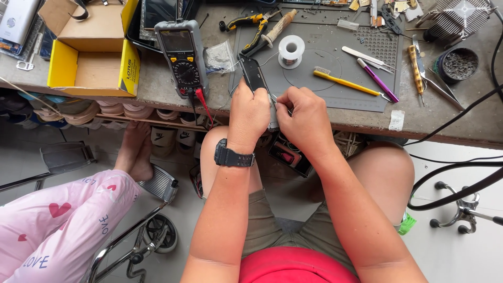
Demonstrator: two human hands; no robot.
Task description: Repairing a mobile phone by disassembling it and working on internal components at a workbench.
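Black and narrow, the phone (253, 75) lay at the counter (157, 84) edge near the middle of the frame, its long axis running from my left hand (249, 112) up and slightly leftward toward the multimeter (182, 56). My left hand was closed round its near end, holding it tilted off the grey mat (325, 78). My right hand (305, 119) sat just beside, to the right, fingers curled shut on something thin I could not make out, pointed at the phone's lower edge. The left hand was clearly the nearer; the solder spool (291, 51) stood well above both.

Worn grey workbench (157, 86), seemingly tiled floor (461, 251)
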